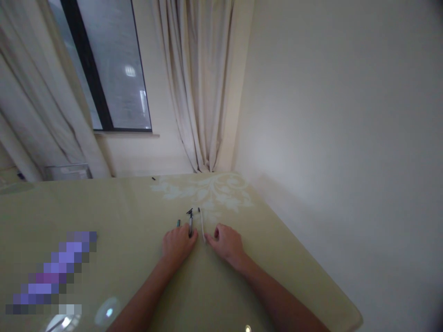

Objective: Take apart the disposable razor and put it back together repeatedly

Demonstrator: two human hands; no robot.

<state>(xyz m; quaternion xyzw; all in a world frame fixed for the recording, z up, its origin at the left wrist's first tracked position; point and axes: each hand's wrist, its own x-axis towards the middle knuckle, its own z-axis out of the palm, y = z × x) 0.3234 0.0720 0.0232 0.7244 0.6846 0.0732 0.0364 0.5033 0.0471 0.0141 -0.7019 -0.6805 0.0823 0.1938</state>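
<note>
My left hand (177,244) rests on the table with its fingers curled. A slim dark-and-silver object (190,223) stands out between the thumb and forefinger, with a small dark forked piece at its far end. Just beyond the knuckles pokes a short dark-green piece (178,222); its near end is hidden. My right hand (228,242) is loosely closed, its thumb stretched to the near end of a thin white stick (202,226) with a dark tip, like a pen refill. The stick lies between the two hands.
Both hands are over a pale green table (131,212) with a white leaf pattern. A small dark piece (153,178) lies near its far edge. At left is a blurred-out purple-blue item (55,269). Curtains (197,83), a window (114,64) and a wall (328,115) surround the table.
</note>
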